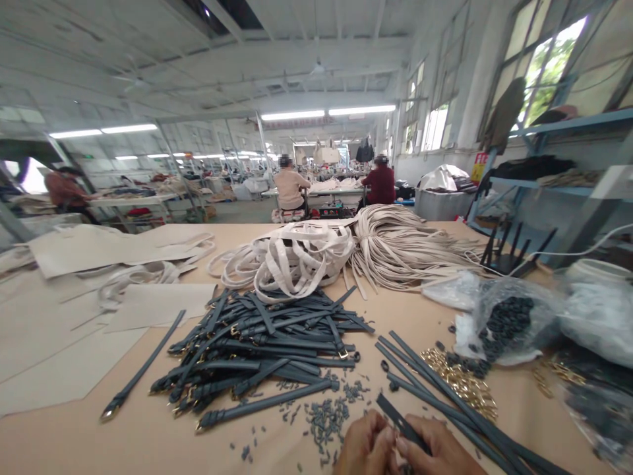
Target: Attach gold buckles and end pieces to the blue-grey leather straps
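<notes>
At the lower edge, my right hand (440,447) is closed around a dark grey strap (399,418) whose flat end, with a slot in it, points up and left. My left hand (364,443) is closed beside it, fingertips pinched together against the right hand's; what they grip is hidden. Small dark offcuts (326,419) are scattered left of my hands. A pile of dark straps with gold buckles (267,343) lies beyond them. To the right are longer dark strips (445,399) and a heap of gold buckles (462,382).
Behind the dark pile sit looped cream straps (301,257) and a bundle of cream strips (400,247). Cream sheets (64,349) cover the table's left. Dark loops fill a plastic bag (514,316) at right, near a router (517,247). Several people sit or stand farther off.
</notes>
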`<state>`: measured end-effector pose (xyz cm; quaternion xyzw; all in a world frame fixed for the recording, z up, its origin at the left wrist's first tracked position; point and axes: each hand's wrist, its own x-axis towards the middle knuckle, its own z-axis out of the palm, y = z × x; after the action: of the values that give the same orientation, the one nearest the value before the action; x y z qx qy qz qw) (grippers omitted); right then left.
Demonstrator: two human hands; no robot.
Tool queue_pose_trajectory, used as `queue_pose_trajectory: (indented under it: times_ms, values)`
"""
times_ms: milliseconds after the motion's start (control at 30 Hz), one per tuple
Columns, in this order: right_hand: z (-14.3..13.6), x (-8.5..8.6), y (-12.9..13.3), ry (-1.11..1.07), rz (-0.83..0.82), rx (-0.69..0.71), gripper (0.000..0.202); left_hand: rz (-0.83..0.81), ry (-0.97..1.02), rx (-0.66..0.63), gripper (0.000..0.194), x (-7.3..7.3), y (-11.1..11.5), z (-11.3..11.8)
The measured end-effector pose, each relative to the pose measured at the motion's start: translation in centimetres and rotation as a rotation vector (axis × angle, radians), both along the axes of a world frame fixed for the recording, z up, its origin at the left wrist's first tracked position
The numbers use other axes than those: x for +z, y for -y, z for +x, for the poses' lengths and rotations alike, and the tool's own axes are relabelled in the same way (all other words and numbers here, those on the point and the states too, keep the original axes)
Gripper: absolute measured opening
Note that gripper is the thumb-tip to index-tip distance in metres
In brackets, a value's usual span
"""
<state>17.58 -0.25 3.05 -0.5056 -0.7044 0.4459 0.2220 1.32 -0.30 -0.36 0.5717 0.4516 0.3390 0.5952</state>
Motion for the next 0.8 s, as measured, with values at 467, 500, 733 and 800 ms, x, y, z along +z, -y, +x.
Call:
queue_pose_trajectory:
  times_ms: [467, 500, 733, 800]
  values:
    - [0.8, 0.0, 1.0, -0.34, -0.212, -0.032, 0.027, 0.138, -0.202, 0.082, 0.028, 3.2, 0.0, -0.1]
    - [0.9, -0.2, 1.0, -0.359, -0.233, -0.032, 0.028, 0.122, -0.193, 0.101, 0.028, 3.1, 0.0, 0.1]
    - [1.1, -2.7, 0.3, -0.27, -0.222, -0.229, 0.019, 0.119, -0.202, 0.196, 0.021, 0.5, -0.9, 0.3]
    - [1.5, -3.3, 0.1, -0.238, -0.189, -0.287, 0.018, 0.271, -0.385, 0.205, 0.019, 0.1, -0.7, -0.5]
